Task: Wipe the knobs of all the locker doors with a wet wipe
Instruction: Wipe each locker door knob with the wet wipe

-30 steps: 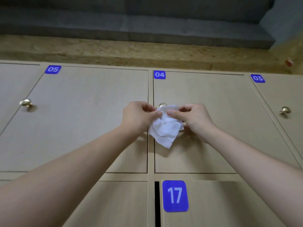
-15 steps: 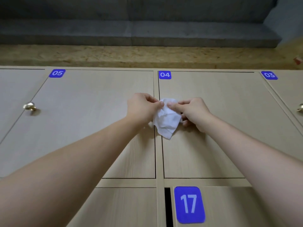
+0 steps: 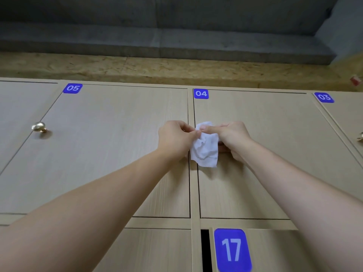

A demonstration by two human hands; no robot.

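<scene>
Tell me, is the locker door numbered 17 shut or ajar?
Ajar. The light wood locker door with the blue 17 label shows a dark gap along its left edge, while the door labelled 04 above sits flush.

Ceiling: dark grey concrete ceiling (image 3: 176, 20) with a stepped grey beam (image 3: 157, 44) running across the view.
Upper wall: a rough strip of chipboard (image 3: 157, 69) between the beam and the cabinet top.
Light: soft, even and dim, with no lamp in view.
</scene>
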